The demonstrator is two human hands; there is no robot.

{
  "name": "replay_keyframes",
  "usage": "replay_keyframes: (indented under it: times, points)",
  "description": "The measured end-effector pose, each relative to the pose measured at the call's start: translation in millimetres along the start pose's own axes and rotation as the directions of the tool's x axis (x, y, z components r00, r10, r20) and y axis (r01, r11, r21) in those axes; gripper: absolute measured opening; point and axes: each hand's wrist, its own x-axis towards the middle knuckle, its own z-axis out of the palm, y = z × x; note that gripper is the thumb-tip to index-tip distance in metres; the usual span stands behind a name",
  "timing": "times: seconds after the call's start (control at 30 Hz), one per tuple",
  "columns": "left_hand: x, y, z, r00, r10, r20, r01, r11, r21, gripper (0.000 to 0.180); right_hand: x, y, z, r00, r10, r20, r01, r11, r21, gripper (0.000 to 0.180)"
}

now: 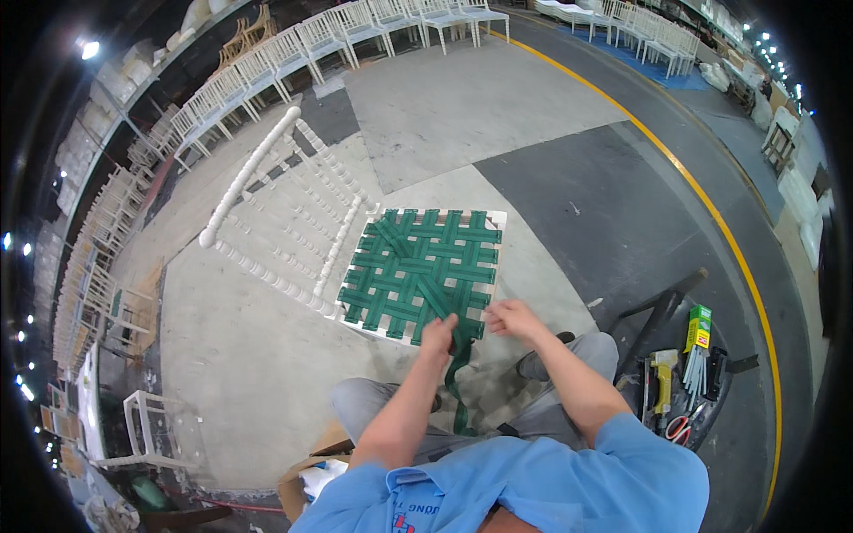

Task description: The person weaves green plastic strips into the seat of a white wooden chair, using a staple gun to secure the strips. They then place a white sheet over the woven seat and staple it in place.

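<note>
In front of me stands a white chair (251, 171) with turned spindles in its back, on the left side. Across its seat frame runs a lattice of woven green webbing (425, 266). My left hand (438, 337) is closed on a loose green webbing strap (455, 384) at the seat's near edge. One stretch of this strap slants over the weave, and its tail hangs down between my knees. Beside the seat's near right corner, my right hand (515, 321) has its fingers pinched together. Whatever those fingertips may hold is too small to make out.
At my right, a dark stool (724, 413) carries a yellow-handled tool (662, 380), a green-yellow box (698, 329), pale sticks (695, 373) and red-handled scissors (678, 430). An open cardboard box (291, 490) stands at my left. Rows of white chairs (289, 53) line the far and left sides.
</note>
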Motion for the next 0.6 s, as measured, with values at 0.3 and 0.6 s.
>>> replay_keyframes:
  times: [0.3, 0.6]
  points:
    - [-131.0, -102.1, -2.8, 0.893, -0.394, 0.218, 0.398, 0.917, 0.025, 0.023, 81.1, 14.2, 98.0, 0.870, 0.421, 0.257, -0.481, 0.839, 0.252, 0.043]
    - [-0.7, -55.5, -49.1, 0.906, -0.277, -0.319, 0.207, 0.949, -0.236, 0.101, 75.5, 62.7, 92.7, 0.958, -0.200, -0.204, 0.095, 0.896, -0.433, 0.038]
